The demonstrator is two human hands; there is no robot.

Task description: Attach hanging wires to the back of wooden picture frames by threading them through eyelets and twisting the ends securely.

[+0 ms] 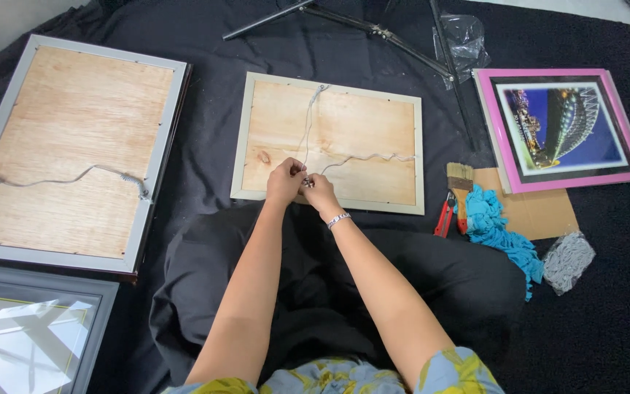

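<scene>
At your far left, a large frame [67,149] lies face down on the black cloth [607,321], its plywood back up, with a wavy hanging wire [60,179] running left to right across it. Below it, at the left bottom corner, a dark frame with glass [23,328] lies face up.

In the middle, just in front of your knees, lies the small frame [329,142], also face down, with its long axis going left to right. Its wire [308,128] starts at the middle of the far edge and runs toward you, down to your hands; a second piece waves away from your hands to the right edge of the frame.

Your left hand [284,181] and your right hand [319,191] meet at the near edge of this frame, touching each other. Both grips are closed and pinch the wire between the fingertips, so the wire goes out from the grips upward and to the right. What exactly sits between the fingers is too small to tell. A bracelet [338,219] is on your right wrist.

To the right of the frame lie red pliers [444,217], a paint brush [460,179], a blue rag [501,233] and a brown cardboard [541,211]. Farther right, a pink frame [561,128] lies face up with a bridge picture. Near the rag a small clear bag [568,261] rests on the cloth.
</scene>
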